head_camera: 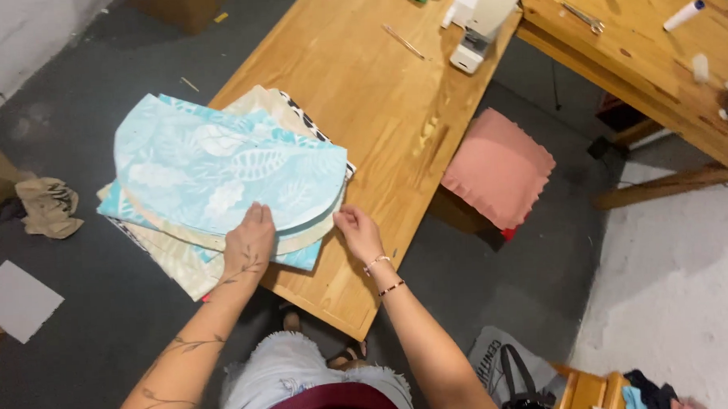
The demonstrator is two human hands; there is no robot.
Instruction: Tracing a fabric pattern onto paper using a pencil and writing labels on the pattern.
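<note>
A stack of cut fabric pieces lies on the near end of a long wooden table [377, 107], overhanging its left edge. The top piece [217, 165] is light blue with a white leaf print and a curved edge; beige pieces [172, 259] and a black-and-white patterned one [317, 132] show beneath. My left hand [248, 245] rests flat on the stack's near edge, fingers together. My right hand [357, 231] pinches the right edge of the fabric pieces, just beside the blue top piece.
A white sewing machine [478, 19] stands at the table's far end, with a thin stick [404, 42] nearby. A pink cushioned stool [498, 167] sits right of the table. A second wooden table [649, 49] holds thread spools. Crumpled cloth [48, 207] and paper [16, 299] lie on the floor.
</note>
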